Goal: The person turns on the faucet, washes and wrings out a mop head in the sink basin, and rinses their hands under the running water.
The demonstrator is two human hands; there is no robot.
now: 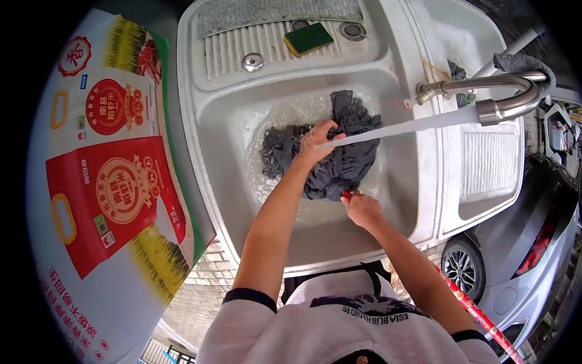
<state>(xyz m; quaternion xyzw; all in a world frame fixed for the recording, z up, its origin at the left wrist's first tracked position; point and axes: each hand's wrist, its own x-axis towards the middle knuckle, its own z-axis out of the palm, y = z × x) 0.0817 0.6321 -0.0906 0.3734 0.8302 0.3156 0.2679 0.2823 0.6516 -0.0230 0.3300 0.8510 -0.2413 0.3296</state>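
Observation:
A soaked dark grey garment (354, 148) lies bunched in the basin of the white sink (267, 242), in shallow, bubbly water. My left hand (318, 144) is on top of it with curled fingers, gripping the cloth; its fingertips are partly hidden. Water from the metal faucet (509, 109) streams across onto this hand and the fabric. At the near edge of the garment my right hand (364, 210) is closed around a small red object (345, 196). Most of that object is hidden by the fingers and cloth, so its kind does not show.
A green and yellow sponge (309, 39) rests on the ribbed ledge, near a metal drain cap (253, 62). On the left are printed rice bags (115, 200). A second basin (491, 170) adjoins on the right. Beyond stand a red pole (479, 315) and a parked car (521, 267).

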